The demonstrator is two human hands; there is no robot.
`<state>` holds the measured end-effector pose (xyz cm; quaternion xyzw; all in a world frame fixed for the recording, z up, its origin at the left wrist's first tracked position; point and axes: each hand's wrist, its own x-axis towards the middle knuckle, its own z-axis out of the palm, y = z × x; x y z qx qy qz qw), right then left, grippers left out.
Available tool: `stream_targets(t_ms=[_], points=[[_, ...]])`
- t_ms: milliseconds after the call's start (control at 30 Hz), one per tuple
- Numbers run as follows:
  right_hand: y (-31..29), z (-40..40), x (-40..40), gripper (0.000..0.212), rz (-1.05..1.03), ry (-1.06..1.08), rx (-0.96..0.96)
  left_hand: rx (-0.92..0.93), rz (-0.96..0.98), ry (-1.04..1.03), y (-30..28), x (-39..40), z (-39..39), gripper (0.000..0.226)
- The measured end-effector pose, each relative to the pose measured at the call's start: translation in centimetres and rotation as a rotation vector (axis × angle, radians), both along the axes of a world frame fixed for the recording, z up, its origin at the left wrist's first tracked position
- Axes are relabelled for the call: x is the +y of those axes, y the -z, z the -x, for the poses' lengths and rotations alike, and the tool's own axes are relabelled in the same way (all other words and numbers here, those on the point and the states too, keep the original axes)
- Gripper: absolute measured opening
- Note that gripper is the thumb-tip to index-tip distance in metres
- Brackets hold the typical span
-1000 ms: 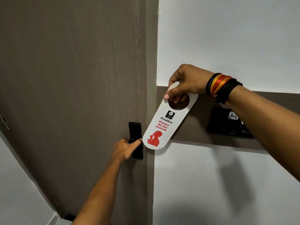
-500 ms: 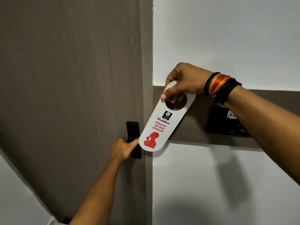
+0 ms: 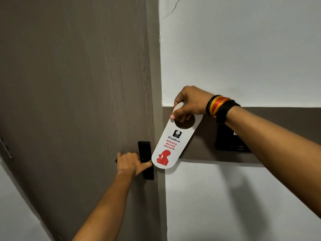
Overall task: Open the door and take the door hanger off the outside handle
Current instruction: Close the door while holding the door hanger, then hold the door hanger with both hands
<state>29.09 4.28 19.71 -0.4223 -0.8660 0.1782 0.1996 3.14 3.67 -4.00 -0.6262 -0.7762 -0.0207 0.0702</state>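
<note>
right hand (image 3: 190, 102): pinched on the white oval "do not disturb" door hanger (image 3: 171, 145), keep that
left hand (image 3: 131, 163): wrapped round the black door handle (image 3: 145, 160), shut it gently

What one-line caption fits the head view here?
Right hand holds the do-not-disturb door hanger free by its top, while the left hand grips the black door handle.

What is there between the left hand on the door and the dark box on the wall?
In the head view, the door hanger held by the right hand hangs between the left hand and the dark box.
</note>
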Motion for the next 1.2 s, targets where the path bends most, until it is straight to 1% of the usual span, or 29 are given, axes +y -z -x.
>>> stream_targets(t_ms=[67,100,133,167,200,233,267,300,333,400,467,567,633,667,700,733,767,800,833,900,967,1100,1200], points=[[0.3,0.1,-0.3,0.024,-0.019,0.021,-0.003,0.061,-0.027,-0.010,-0.7,-1.3,-0.9,0.081],[0.3,0.1,-0.3,0.024,-0.024,0.029,-0.006,0.083,-0.102,0.002,-1.2,-2.1,-1.3,0.081],[0.4,0.2,-0.5,0.023,-0.024,0.033,-0.008,0.065,-0.203,0.038,-1.7,-3.1,-1.6,0.077],[0.3,0.2,-0.6,0.023,-0.018,0.038,-0.010,-0.013,-0.323,0.123,-2.2,-3.9,-1.8,0.069],[0.2,0.3,-0.7,0.024,-0.008,0.041,-0.017,-0.169,-0.428,0.237,-2.6,-4.4,-2.0,0.055],[0.0,0.5,-0.9,0.024,0.004,0.036,-0.027,-0.390,-0.490,0.358,-3.2,-5.3,-2.1,0.040],[-0.1,0.7,-1.1,0.024,0.014,0.030,-0.038,-0.616,-0.475,0.447,-3.9,-6.1,-2.5,0.030],[-0.2,1.1,-1.3,0.024,0.021,0.016,-0.049,-0.799,-0.438,0.499,-4.6,-7.0,-2.7,0.027],[-0.3,1.4,-1.5,0.024,0.023,0.007,-0.056,-0.936,-0.410,0.533,-5.3,-7.7,-2.9,0.026],[-0.6,2.1,-2.0,0.025,0.025,0.001,-0.051,-1.125,-0.355,0.555,-6.5,-8.6,-3.2,0.023],[-0.8,2.5,-2.6,0.028,0.024,0.007,-0.039,-1.235,-0.331,0.537,-7.5,-9.5,-3.5,0.021],[-0.9,2.5,-3.8,0.036,-0.016,0.027,-0.016,-1.284,-0.375,0.492,-8.2,-10.4,-3.5,0.019],[-0.9,1.5,-4.9,0.053,-0.119,0.056,0.036,-1.322,-0.400,0.480,-8.2,-10.9,-3.5,0.019],[-0.7,0.6,-5.5,0.061,-0.160,0.071,0.131,-1.354,-0.405,0.481,-8.2,-11.2,-3.5,0.019],[-0.1,-0.5,-6.3,0.065,-0.184,0.088,0.276,-1.389,-0.412,0.484,-8.1,-11.4,-3.5,0.020],[0.7,-1.6,-7.1,0.062,-0.199,0.112,0.448,-1.426,-0.430,0.487,-8.0,-11.5,-3.5,0.020],[2.0,-2.7,-7.9,0.055,-0.183,0.137,0.611,-1.462,-0.447,0.490,-8.0,-11.6,-3.6,0.019],[3.8,-3.9,-8.7,0.045,-0.124,0.159,0.732,-1.500,-0.455,0.495,-7.8,-11.7,-4.0,0.018],[5.9,-4.9,-9.4,0.036,-0.031,0.165,0.798,-1.533,-0.465,0.499,-7.7,-11.6,-4.4,0.018],[10.3,-6.2,-11.1,0.023,0.180,0.155,0.800,-1.576,-0.457,0.518,-7.3,-11.4,-5.9,0.019],[13.5,-7.9,-11.9,0.020,0.276,0.195,0.780,-1.586,-0.409,0.537,-6.7,-10.9,-8.1,0.021],[16.4,-13.2,-12.5,0.013,0.273,0.287,0.800,-1.588,-0.280,0.593,-4.2,-9.9,-14.4,0.018],[17.9,-18.3,-13.0,0.012,0.276,0.363,0.799,-1.590,-0.192,0.618,-2.7,-9.4,-19.8,0.021]])
